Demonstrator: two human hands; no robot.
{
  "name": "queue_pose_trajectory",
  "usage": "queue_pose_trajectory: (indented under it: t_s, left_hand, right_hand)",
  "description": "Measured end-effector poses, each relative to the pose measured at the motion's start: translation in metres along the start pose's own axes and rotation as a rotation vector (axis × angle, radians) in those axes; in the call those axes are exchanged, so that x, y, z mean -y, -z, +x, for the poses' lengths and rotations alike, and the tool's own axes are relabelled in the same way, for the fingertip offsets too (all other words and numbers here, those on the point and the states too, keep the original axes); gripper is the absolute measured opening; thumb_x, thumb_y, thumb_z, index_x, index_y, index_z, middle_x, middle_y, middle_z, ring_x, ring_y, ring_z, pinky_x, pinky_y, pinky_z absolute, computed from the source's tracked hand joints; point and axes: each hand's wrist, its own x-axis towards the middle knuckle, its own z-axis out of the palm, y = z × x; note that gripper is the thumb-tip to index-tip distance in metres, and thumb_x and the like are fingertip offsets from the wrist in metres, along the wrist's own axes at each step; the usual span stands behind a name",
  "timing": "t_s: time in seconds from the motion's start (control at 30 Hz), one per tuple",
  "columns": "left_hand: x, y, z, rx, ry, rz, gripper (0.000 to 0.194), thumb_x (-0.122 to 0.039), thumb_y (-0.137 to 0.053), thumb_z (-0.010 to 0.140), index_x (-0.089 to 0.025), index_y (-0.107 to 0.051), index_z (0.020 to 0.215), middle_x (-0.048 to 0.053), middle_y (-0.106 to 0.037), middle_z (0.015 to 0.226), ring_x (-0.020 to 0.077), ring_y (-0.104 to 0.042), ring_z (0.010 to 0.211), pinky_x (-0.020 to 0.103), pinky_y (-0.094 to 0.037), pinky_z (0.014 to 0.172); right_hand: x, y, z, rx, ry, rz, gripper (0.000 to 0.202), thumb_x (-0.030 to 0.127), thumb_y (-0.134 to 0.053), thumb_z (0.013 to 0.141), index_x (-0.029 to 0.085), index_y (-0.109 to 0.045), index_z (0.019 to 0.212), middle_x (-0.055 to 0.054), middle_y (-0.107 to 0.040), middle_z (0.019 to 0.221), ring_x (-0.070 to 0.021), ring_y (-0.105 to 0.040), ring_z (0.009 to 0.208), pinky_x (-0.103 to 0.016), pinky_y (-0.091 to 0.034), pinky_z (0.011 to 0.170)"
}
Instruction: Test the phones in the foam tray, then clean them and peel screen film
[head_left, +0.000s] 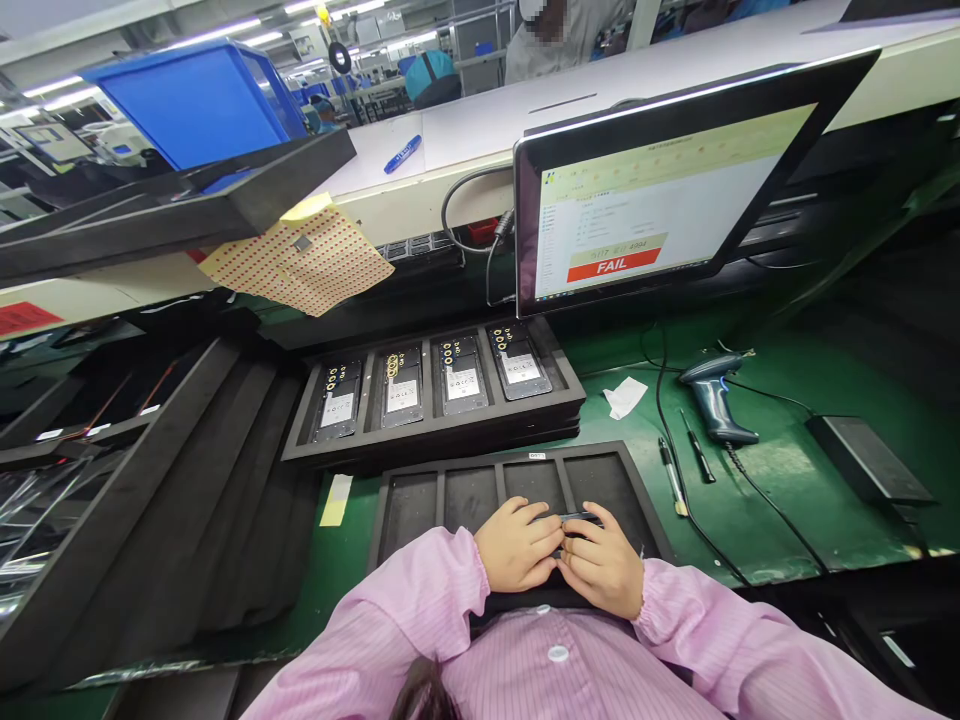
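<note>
My left hand and my right hand meet in front of my body, above the nearer black foam tray. Their fingers are curled around a thin dark slab, of which only a narrow edge shows; the fingers cover the rest, and its kind is not clear. Behind the hands, a second black foam tray lies on top of a stack. Each of its slots holds a phone body, such as the one at the right end, with gold rings and a white label.
A monitor reading FAIL stands behind. On the green mat at right lie a barcode scanner, a screwdriver, a pen, cables and a black box. Stacked foam trays lean at left. A person is beyond the shelf.
</note>
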Motion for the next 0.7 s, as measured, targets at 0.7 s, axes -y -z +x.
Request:
queue_pose_trajectory:
  t_s: [0.7]
  left_hand:
    - [-0.009, -0.022, -0.017, -0.71, 0.873, -0.82, 0.029, -0.036, -0.029, 0.09, -0.018, -0.052, 0.088, 0.008, -0.059, 0.096, 0.0153, -0.063, 0.078, 0.03, -0.051, 0.07]
  right_hand:
    - [0.017, -0.009, 0.028, 0.572, -0.393, -0.202, 0.041, 0.028, -0.068, 0.064, 0.011, -0.056, 0.099, -0.017, -0.062, 0.098, -0.0327, -0.057, 0.092, -0.049, -0.04, 0.082]
